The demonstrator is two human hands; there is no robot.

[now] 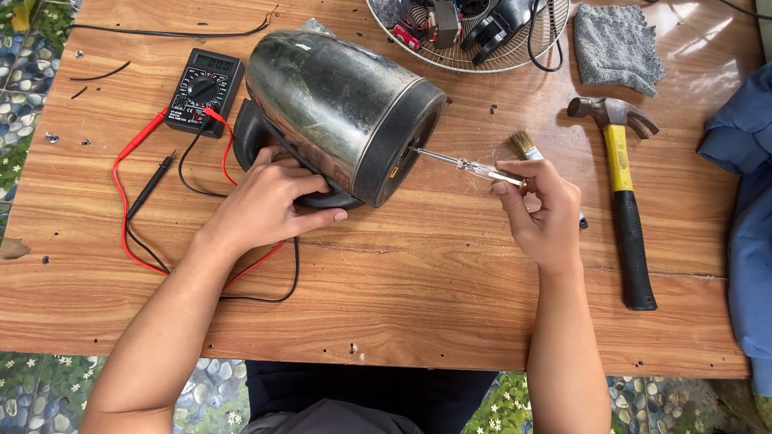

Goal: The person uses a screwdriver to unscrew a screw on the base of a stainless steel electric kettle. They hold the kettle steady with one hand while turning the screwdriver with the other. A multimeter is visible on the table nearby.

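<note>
Head view shows a steel kettle (338,108) lying on its side on the wooden table (418,281). Left hand (269,201) grips the black handle of the kettle. Right hand (543,213) pinches a clear-handled screwdriver (466,165), whose tip touches the black base of the kettle. Left of the kettle lies a multimeter (203,90) with its leads; right of the kettle lie a brush (524,145) and a hammer (623,193).
</note>
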